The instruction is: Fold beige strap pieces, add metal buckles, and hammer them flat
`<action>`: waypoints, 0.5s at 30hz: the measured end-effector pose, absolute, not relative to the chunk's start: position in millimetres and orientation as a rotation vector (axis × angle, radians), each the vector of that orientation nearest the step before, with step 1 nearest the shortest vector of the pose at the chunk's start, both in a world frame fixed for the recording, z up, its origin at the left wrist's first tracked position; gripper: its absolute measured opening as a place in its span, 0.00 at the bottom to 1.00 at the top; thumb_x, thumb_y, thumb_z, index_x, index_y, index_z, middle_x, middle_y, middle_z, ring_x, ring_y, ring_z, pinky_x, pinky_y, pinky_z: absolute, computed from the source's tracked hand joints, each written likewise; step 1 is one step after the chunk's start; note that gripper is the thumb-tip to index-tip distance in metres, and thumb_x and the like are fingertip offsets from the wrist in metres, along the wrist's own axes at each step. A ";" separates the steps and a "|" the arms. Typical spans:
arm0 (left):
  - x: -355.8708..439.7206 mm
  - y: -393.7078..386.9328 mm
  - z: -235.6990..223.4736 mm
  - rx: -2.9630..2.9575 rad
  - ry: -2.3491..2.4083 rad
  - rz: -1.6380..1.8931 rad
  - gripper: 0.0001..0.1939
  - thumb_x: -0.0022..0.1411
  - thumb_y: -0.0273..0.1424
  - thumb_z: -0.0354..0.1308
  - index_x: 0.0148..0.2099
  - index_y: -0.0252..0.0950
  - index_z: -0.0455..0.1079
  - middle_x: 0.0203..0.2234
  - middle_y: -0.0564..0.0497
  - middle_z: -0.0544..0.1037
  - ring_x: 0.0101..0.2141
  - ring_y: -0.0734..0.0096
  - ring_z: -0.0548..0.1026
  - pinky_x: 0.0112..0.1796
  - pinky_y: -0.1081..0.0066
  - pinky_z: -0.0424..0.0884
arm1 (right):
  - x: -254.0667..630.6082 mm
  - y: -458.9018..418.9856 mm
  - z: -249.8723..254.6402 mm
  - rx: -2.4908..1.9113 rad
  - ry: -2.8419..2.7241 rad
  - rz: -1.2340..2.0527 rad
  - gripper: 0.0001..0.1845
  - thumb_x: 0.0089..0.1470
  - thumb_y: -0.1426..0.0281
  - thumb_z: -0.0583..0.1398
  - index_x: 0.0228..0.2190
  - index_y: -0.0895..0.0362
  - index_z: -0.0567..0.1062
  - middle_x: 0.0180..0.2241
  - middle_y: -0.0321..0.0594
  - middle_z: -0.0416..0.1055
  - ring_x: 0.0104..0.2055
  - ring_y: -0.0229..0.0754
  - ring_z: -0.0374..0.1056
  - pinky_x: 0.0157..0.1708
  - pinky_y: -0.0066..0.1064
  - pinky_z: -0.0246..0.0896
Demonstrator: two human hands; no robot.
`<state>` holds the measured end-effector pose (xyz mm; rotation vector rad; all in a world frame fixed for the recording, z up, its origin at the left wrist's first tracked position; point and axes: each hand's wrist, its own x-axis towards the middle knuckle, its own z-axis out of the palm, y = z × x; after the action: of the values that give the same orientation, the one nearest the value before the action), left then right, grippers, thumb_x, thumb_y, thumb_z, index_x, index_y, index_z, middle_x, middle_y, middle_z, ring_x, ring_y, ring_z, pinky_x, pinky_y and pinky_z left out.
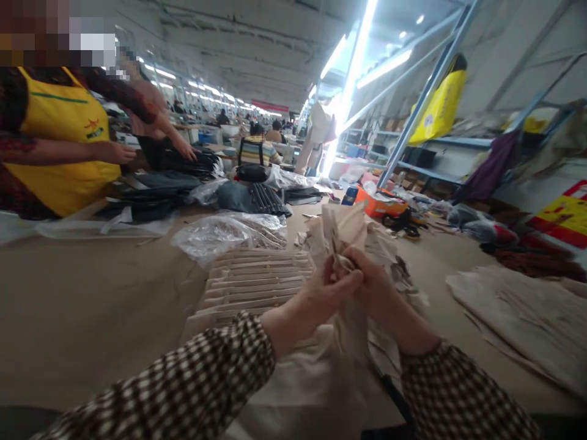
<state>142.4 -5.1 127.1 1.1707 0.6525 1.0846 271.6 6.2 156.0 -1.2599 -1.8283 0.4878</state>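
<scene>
My left hand (pixel 326 292) and my right hand (pixel 372 282) meet over the middle of the table, both closed on a beige fabric piece (pixel 342 235) that stands up between them and hangs down toward me. The fingers pinch its folded edge close together. Just left of my hands lies a fanned stack of beige fabric pieces (pixel 254 281) on the brown table (pixel 92 318). My sleeves are brown-and-white checked.
A crumpled clear plastic bag (pixel 229 232) lies beyond the stack. A person in a yellow apron (pixel 64 134) handles dark garments (pixel 156 195) at the far left. More beige cloth (pixel 523 318) lies at right, near an orange box (pixel 380 205) and shelving.
</scene>
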 end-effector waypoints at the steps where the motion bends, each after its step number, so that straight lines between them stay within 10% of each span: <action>1: 144.9 -3.0 125.4 1.045 0.587 1.101 0.27 0.57 0.47 0.62 0.52 0.34 0.66 0.43 0.45 0.75 0.40 0.66 0.74 0.42 0.70 0.71 | 260.1 -0.2 146.7 -1.175 -1.752 0.691 0.10 0.52 0.62 0.59 0.27 0.54 0.66 0.24 0.32 0.65 0.27 0.37 0.61 0.26 0.28 0.56; 7: 127.4 -6.3 120.2 0.629 0.587 1.074 0.11 0.63 0.37 0.58 0.42 0.34 0.71 0.29 0.52 0.74 0.26 0.77 0.71 0.27 0.77 0.69 | 249.0 -19.9 123.3 -0.885 -1.134 1.380 0.13 0.46 0.64 0.63 0.36 0.52 0.72 0.46 0.39 0.72 0.38 0.42 0.69 0.35 0.31 0.66; 15: 113.2 -3.7 135.2 0.509 0.646 0.931 0.09 0.65 0.26 0.50 0.41 0.31 0.72 0.22 0.50 0.75 0.20 0.72 0.72 0.26 0.71 0.71 | 282.7 -0.9 118.4 -1.240 -1.574 1.151 0.24 0.46 0.58 0.66 0.44 0.52 0.71 0.37 0.38 0.72 0.33 0.40 0.68 0.28 0.29 0.65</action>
<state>113.2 -3.7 135.2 0.5092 0.6463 0.9308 282.7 -0.9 118.4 -1.2398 -1.5736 1.1507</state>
